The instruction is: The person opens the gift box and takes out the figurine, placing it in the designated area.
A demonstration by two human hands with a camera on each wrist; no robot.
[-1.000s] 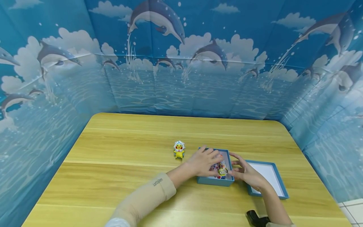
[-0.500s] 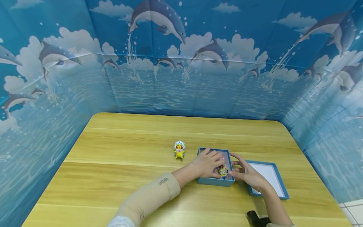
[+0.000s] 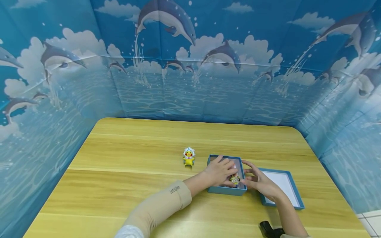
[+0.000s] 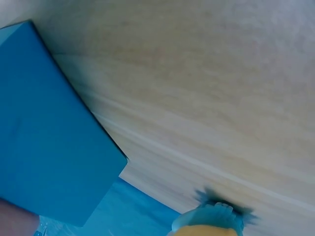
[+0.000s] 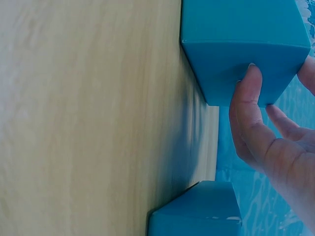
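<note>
A: Where does the blue box point(image 3: 225, 190) stand, and how do the hands lie?

B: Open-topped, on the worktop point(image 3: 131, 148), right of centre, between the hooded yellow figurine point(image 3: 189, 158) and the upturned lid point(image 3: 281, 185), apart from both. The left hand point(image 3: 219, 171) reaches in from above, its fingers spread over the contents; whether the hidden fingertips hold anything cannot be told. The right hand point(image 3: 262, 183) rests parted, slightly bent fingers against the box's right outer wall, gripping nothing visibly.

A: Which faults are to be expected?

B: Three, by judgement. The goggled figurine point(image 3: 235, 180), inside the box beside the left thumb, could be knocked or caught, because the hand crowds a small space and screens most of what lies there. The box could slide or turn if the left hand pushed unevenly against the right hand's light bracing. The hooded figurine, near the left arm, could be brushed over by a wide withdrawal.

A: What writing is legible?

B: Only the dark lettering point(image 3: 174, 189) on the beige left sleeve point(image 3: 160, 200): it opens "Lets"; the remainder, perhaps "slim", is too blurred to confirm. No brand or label can be read on box, lid or figurines.
</note>
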